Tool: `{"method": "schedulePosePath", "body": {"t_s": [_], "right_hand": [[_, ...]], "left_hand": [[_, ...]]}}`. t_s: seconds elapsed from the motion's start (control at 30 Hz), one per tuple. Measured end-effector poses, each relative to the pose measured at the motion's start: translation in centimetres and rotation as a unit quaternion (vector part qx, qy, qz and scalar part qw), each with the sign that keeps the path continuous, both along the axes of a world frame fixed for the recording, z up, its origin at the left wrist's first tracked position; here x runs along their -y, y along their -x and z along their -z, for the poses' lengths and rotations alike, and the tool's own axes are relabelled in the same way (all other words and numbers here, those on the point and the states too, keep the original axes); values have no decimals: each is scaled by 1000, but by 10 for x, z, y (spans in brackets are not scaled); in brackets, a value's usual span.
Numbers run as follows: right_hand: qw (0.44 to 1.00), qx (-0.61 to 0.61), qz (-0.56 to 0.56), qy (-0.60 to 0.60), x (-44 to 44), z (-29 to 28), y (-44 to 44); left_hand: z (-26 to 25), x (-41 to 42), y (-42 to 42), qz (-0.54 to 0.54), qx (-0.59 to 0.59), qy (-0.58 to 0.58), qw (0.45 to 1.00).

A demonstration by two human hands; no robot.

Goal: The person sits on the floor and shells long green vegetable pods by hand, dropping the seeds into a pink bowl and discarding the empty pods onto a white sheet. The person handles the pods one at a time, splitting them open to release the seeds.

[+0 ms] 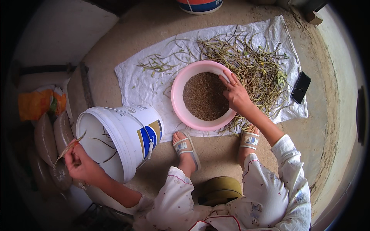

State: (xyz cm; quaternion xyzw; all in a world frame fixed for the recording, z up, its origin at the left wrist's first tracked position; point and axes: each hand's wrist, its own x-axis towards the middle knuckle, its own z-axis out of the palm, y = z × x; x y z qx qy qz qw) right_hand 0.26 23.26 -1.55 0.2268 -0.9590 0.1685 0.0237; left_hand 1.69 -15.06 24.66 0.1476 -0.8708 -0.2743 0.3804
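My left hand [81, 167] pinches a dry, split seed pod [66, 152] over the mouth of a tilted white plastic bucket [121, 127]. A few dark pod husks [107, 141] lie inside the bucket. My right hand [238, 95] is over the right rim of a pink plastic basin [180, 115], fingers apart and reaching inward; whether it touches the rim is hard to tell. Small brown seeds [205, 95] cover the basin's bottom. Behind and right of the basin spreads a heap of long, thin pods [260, 69], green to brown.
A white woven sheet [138, 83] lies under basin and pods. At its right edge rests a black smartphone [301, 87]. Filled clear bags [46, 141] and an orange packet [42, 102] stand at left. Another bucket [200, 7] is at the top; a round olive seat [221, 189] is below me.
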Motion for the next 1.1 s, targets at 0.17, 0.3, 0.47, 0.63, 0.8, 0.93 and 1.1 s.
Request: {"method": "schedulePosePath", "body": {"t_s": [0.17,0.3,0.47,0.63,0.8,0.93,1.1], "right_hand": [[996,7,-45,-83,12,26,1],[985,16,-85,-149,25,32,9],[977,36,-110,-181,13,40,5],[991,95,-26,88,27,-2,10],[635,366,261,629,29,-41,9],[411,424,282,757,30,-35,-7],[342,454,278,774,32,-24,-27]], "left_hand": [[35,41,-15,29,267,146,952],[12,-18,-21,40,158,203,966],[33,-76,-12,225,112,147,957],[101,-106,-1,357,242,-97,897],[187,-132,2,358,473,-427,682],[204,-158,-1,309,456,-590,590],[204,-164,5,233,366,-721,539]]}}
